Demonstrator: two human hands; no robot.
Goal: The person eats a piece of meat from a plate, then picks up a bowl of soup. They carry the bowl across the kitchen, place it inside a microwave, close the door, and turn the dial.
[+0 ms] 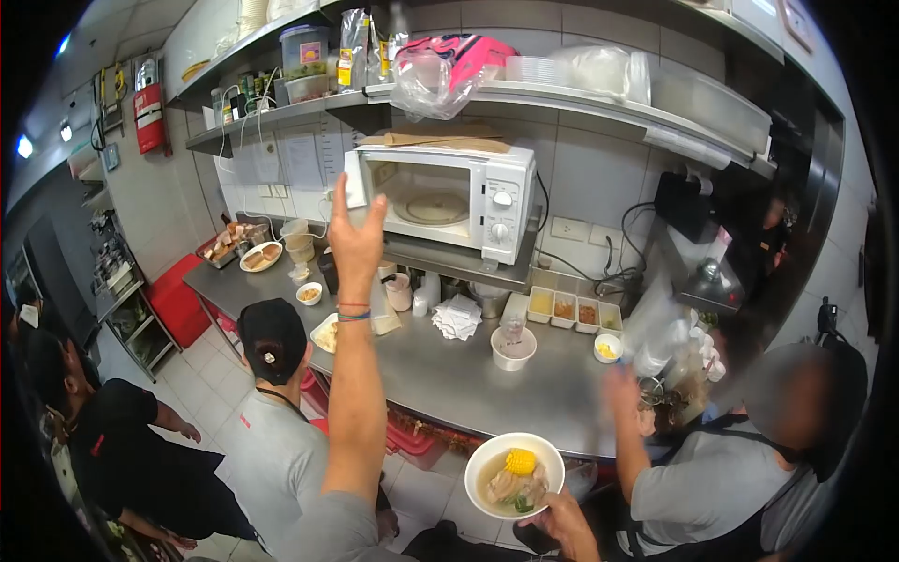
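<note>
My left hand [357, 245] is raised at the microwave's left side, thumb and fingers spread apart. It is right at the edge of the microwave door [354, 180], which stands swung open; whether they touch I cannot tell. Inside the white microwave [510, 201] the glass turntable [429, 208] shows. Low in front of me, my right hand [569, 526] grips the rim of a white bowl [474, 465]. The bowl holds broth with a piece of corn [520, 461], chunks of meat [507, 484] and some greens.
A steel counter [431, 365] bears a white tub [513, 348], crumpled paper [457, 318], condiment containers [563, 309] and a small bowl [608, 348]. A shelf [581, 103] runs above. Co-workers stand at left [272, 431] and right [712, 478], one with a hand [620, 398] over the counter.
</note>
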